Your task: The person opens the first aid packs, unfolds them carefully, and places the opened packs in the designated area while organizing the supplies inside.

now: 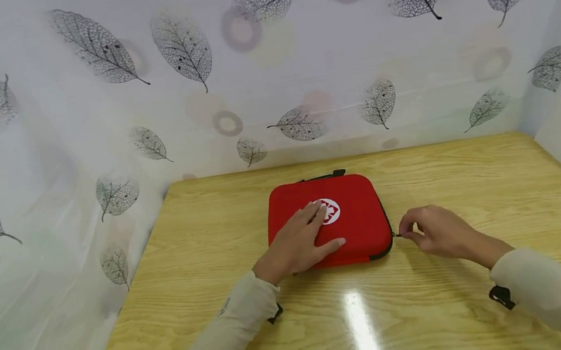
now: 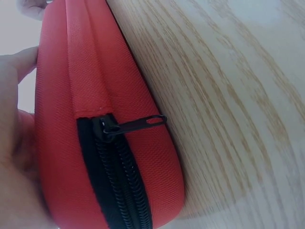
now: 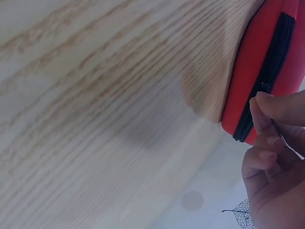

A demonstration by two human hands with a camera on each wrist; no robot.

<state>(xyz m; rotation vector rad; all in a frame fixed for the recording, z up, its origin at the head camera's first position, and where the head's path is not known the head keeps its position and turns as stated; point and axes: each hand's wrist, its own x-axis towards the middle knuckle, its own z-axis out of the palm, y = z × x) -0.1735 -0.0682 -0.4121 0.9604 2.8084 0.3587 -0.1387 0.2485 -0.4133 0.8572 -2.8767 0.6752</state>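
A red zippered first-aid case (image 1: 351, 189) with a round white emblem (image 1: 335, 210) lies flat on the table. My left hand (image 1: 300, 240) rests on its lid with the fingers spread, partly covering the emblem. At the case's right side, my right hand (image 1: 439, 231) pinches a zipper pull (image 1: 396, 235) between thumb and forefinger. The right wrist view shows the slider (image 3: 265, 86) on the black zipper, right at those fingertips. Another zipper pull (image 2: 138, 125) hangs free at the near left corner in the left wrist view, with closed black teeth beside it.
The wood-grain table (image 1: 203, 232) extends around the case on all sides. A black carry handle (image 1: 336, 173) sticks out at the case's far edge. Behind and at both sides hangs a pale leaf-print curtain (image 1: 267, 70).
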